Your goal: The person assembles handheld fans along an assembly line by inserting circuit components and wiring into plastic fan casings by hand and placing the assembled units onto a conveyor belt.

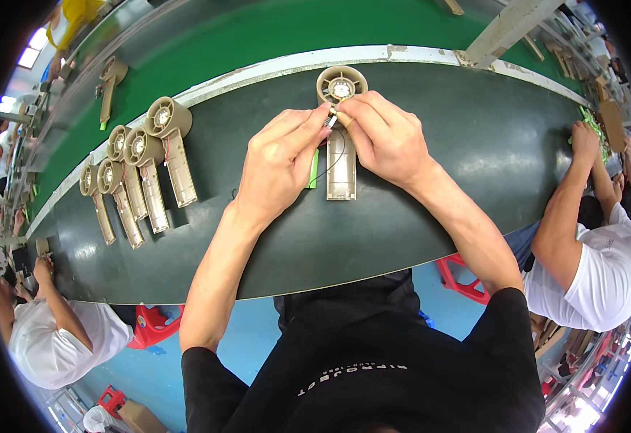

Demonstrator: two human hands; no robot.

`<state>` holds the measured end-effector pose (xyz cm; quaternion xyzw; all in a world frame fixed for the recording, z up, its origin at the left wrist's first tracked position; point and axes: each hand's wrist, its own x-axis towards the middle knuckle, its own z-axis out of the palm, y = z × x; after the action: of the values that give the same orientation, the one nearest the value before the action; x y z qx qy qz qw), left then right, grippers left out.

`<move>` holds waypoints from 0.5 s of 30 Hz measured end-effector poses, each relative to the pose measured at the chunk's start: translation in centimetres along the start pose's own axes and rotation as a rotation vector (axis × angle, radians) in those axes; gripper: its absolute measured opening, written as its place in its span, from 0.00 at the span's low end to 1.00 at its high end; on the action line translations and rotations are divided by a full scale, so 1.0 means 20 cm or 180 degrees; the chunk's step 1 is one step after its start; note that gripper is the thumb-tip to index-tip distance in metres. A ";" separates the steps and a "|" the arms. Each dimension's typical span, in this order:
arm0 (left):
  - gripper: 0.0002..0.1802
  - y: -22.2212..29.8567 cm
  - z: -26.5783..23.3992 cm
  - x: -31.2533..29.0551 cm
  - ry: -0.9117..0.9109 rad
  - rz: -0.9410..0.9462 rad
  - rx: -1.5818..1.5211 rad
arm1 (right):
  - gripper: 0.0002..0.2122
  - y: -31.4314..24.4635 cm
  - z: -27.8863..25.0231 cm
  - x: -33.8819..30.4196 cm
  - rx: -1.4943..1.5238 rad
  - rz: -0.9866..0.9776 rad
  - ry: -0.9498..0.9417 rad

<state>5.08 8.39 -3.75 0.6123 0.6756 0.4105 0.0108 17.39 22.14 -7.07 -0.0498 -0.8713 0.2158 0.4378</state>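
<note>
The step in hand appears to be fine work on a small component point(332, 120) with a pale, partly metallic body, held over an open beige handheld-fan housing point(341, 172). The person's left hand point(281, 155) and right hand point(389, 136) meet at the fingertips, pinched on that component; which finger bears on which part is too small to tell. The housing lies on the dark tabletop point(279, 249) straight ahead of the person, its round head away and its hollow handle toward them. A thin dark wire point(341, 153) loops down across the handle, and a green strip point(312, 172) lies just left of it. The next move seems to call for a steady, light pinch, with the wire loop kept free of snags. Five similar fan housings point(154, 198) lie grouped to the left.
</note>
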 end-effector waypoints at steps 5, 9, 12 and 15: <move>0.18 -0.01 0.01 -0.01 0.0039 -0.0095 0.0003 | 0.06 -0.01 0.02 -0.01 -0.0014 0.0050 0.0018; 0.17 -0.02 0.03 -0.03 0.0102 -0.0213 -0.0123 | 0.06 -0.01 0.04 -0.02 0.0022 0.0077 0.0132; 0.17 -0.03 0.00 0.00 -0.0019 -0.0011 -0.0044 | 0.06 0.01 0.04 0.00 0.0077 -0.0044 0.0135; 0.18 -0.04 -0.03 0.01 -0.0226 -0.0010 0.0019 | 0.06 0.01 0.04 0.00 0.0123 0.0027 0.0099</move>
<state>4.12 8.28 -3.71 0.6255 0.6770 0.3864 0.0335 16.77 22.14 -7.54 -0.0483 -0.8599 0.2337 0.4513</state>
